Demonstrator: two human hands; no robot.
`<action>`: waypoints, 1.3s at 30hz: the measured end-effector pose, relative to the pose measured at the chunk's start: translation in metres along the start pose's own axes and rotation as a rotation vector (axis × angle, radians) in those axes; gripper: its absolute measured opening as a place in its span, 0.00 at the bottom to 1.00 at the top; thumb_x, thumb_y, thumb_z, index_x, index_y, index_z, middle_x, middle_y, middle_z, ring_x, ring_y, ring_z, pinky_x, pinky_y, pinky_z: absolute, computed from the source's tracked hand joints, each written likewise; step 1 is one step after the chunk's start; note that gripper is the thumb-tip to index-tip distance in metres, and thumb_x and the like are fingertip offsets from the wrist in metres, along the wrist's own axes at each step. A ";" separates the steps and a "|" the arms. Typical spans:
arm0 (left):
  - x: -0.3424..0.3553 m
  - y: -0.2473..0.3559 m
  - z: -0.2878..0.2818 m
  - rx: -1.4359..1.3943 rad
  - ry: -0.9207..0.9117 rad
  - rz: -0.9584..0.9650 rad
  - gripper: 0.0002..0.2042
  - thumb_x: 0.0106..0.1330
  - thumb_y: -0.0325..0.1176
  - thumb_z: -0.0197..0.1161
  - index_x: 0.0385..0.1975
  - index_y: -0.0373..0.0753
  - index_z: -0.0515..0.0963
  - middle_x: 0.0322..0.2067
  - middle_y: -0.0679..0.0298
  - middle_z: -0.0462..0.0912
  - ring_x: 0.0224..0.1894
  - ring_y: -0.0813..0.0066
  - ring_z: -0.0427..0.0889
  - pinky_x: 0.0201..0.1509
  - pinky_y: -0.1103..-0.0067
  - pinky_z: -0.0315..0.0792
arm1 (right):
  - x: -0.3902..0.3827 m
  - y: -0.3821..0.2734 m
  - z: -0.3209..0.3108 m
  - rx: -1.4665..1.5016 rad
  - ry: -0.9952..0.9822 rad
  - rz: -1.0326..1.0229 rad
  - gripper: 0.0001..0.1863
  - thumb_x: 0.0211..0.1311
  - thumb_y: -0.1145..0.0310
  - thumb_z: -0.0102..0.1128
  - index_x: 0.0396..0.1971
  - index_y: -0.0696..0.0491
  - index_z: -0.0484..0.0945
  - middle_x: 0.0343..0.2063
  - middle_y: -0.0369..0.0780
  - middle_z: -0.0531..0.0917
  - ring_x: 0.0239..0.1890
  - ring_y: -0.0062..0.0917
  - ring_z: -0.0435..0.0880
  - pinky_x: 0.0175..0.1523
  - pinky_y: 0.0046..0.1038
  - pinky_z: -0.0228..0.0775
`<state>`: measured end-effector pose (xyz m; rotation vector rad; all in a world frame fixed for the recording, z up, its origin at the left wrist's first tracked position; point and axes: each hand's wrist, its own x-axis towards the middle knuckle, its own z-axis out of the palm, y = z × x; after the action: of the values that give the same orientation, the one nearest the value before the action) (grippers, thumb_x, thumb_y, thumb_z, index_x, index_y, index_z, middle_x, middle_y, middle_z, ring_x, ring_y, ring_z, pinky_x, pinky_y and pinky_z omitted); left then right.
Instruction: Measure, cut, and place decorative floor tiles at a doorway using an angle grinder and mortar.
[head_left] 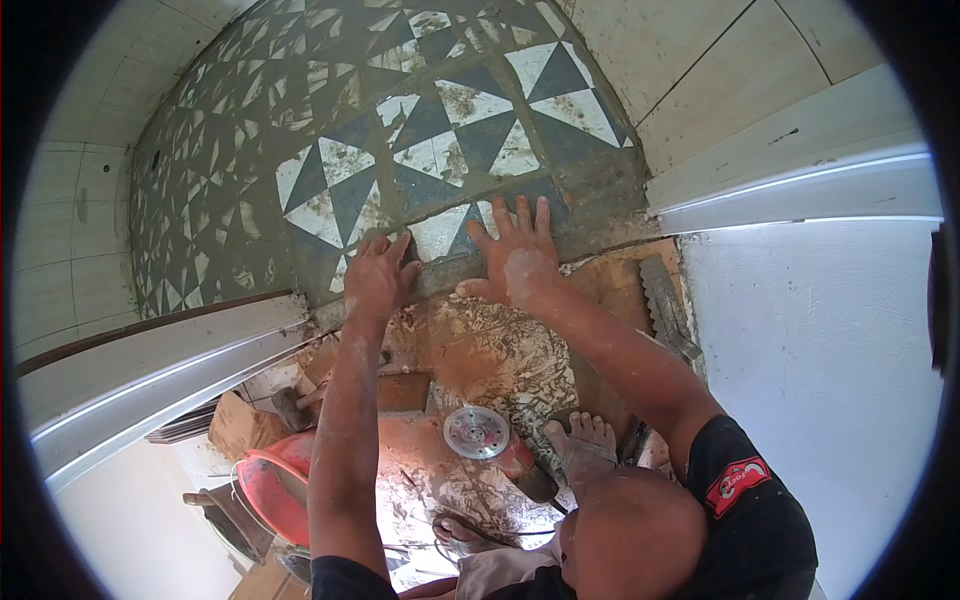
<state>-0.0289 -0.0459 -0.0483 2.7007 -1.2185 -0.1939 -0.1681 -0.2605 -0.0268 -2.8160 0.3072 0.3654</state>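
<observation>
My right hand (518,258) lies with spread fingers on a narrow patterned tile strip (435,236) along the near edge of the tiled floor. At the strip's left end rests my left hand (378,280), its fingers slightly bent and its thumb apart; it grips nothing that I can see. The strip shows white and dark grey triangles. Beyond it, larger patterned tiles (430,135) carry smears of grey mortar. Near my right foot, an angle grinder (528,474) with a round metal disc (476,432) lies on the dusty ground.
White door frame sides (790,190) flank the work on both sides. A notched trowel (662,300) lies at the right. Left of my legs are a red bucket (265,490), a hammer (288,408) and cardboard (245,425). My bare foot (583,445) stands beside the grinder.
</observation>
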 end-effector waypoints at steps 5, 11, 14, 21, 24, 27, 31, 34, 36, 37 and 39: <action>0.004 -0.002 -0.002 0.016 -0.045 0.044 0.26 0.59 0.39 0.73 0.58 0.44 0.80 0.42 0.56 0.80 0.47 0.51 0.79 0.51 0.62 0.76 | 0.000 0.001 0.003 -0.034 -0.026 -0.018 0.53 0.56 0.26 0.60 0.76 0.44 0.62 0.75 0.56 0.58 0.77 0.61 0.50 0.78 0.64 0.27; 0.003 -0.004 -0.002 0.016 -0.052 0.057 0.25 0.59 0.39 0.73 0.58 0.43 0.80 0.41 0.57 0.79 0.47 0.52 0.79 0.52 0.62 0.76 | 0.000 0.001 0.005 -0.046 -0.025 -0.037 0.54 0.56 0.26 0.59 0.76 0.45 0.60 0.75 0.56 0.56 0.77 0.62 0.49 0.79 0.61 0.27; 0.003 -0.003 -0.004 0.027 -0.078 0.038 0.25 0.59 0.40 0.73 0.58 0.44 0.80 0.43 0.57 0.79 0.48 0.53 0.79 0.54 0.62 0.76 | 0.001 -0.002 0.007 -0.043 -0.047 -0.031 0.55 0.56 0.25 0.59 0.76 0.46 0.60 0.75 0.56 0.56 0.77 0.63 0.47 0.78 0.62 0.27; 0.007 0.005 -0.009 0.094 -0.095 0.054 0.25 0.60 0.39 0.72 0.58 0.42 0.79 0.44 0.57 0.80 0.52 0.57 0.79 0.56 0.66 0.76 | -0.001 0.000 0.009 -0.022 -0.017 -0.013 0.54 0.57 0.26 0.59 0.76 0.46 0.61 0.75 0.57 0.56 0.77 0.65 0.47 0.78 0.64 0.28; 0.005 0.001 -0.007 0.065 -0.088 0.052 0.26 0.60 0.39 0.72 0.59 0.43 0.79 0.45 0.58 0.80 0.52 0.57 0.79 0.55 0.65 0.77 | 0.000 0.001 0.007 0.002 -0.005 -0.016 0.53 0.57 0.27 0.60 0.75 0.47 0.63 0.74 0.57 0.58 0.77 0.63 0.48 0.78 0.64 0.28; 0.001 0.003 -0.005 0.048 -0.110 -0.020 0.25 0.60 0.39 0.72 0.59 0.45 0.79 0.44 0.58 0.80 0.52 0.56 0.80 0.54 0.65 0.77 | -0.003 0.003 0.013 0.129 0.047 0.004 0.51 0.56 0.28 0.61 0.73 0.47 0.65 0.73 0.56 0.60 0.77 0.61 0.50 0.77 0.64 0.30; 0.002 0.002 -0.004 0.007 -0.106 -0.042 0.23 0.61 0.40 0.72 0.58 0.46 0.82 0.44 0.59 0.81 0.52 0.56 0.79 0.56 0.65 0.75 | -0.002 0.004 0.021 0.104 0.095 -0.039 0.50 0.58 0.30 0.62 0.73 0.49 0.65 0.72 0.53 0.61 0.77 0.57 0.51 0.78 0.63 0.30; 0.003 0.001 -0.004 0.037 -0.099 -0.011 0.22 0.61 0.40 0.72 0.57 0.47 0.83 0.43 0.60 0.81 0.50 0.57 0.80 0.55 0.65 0.76 | -0.004 0.004 0.020 0.066 0.070 -0.049 0.50 0.58 0.30 0.62 0.73 0.49 0.64 0.73 0.53 0.60 0.77 0.55 0.50 0.78 0.62 0.30; 0.005 0.002 -0.005 0.051 -0.109 -0.007 0.22 0.61 0.39 0.72 0.57 0.47 0.83 0.42 0.59 0.81 0.50 0.57 0.80 0.54 0.65 0.76 | -0.003 0.004 0.018 0.047 0.053 -0.052 0.51 0.58 0.30 0.62 0.74 0.49 0.63 0.74 0.52 0.60 0.78 0.55 0.50 0.79 0.61 0.30; 0.005 0.004 -0.007 0.061 -0.108 -0.012 0.22 0.61 0.39 0.73 0.56 0.47 0.84 0.42 0.59 0.80 0.50 0.57 0.80 0.54 0.65 0.76 | -0.003 0.003 0.019 0.036 0.037 -0.048 0.51 0.59 0.30 0.61 0.74 0.49 0.63 0.74 0.52 0.59 0.78 0.55 0.49 0.79 0.61 0.30; 0.006 0.008 -0.008 0.069 -0.108 -0.014 0.21 0.60 0.39 0.73 0.55 0.47 0.84 0.42 0.59 0.80 0.50 0.57 0.80 0.54 0.65 0.77 | -0.003 0.003 0.018 0.024 0.020 -0.041 0.51 0.59 0.30 0.61 0.74 0.49 0.62 0.75 0.52 0.58 0.78 0.55 0.49 0.79 0.61 0.29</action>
<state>-0.0293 -0.0543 -0.0390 2.7918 -1.2573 -0.3091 -0.1757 -0.2571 -0.0429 -2.7995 0.2566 0.3224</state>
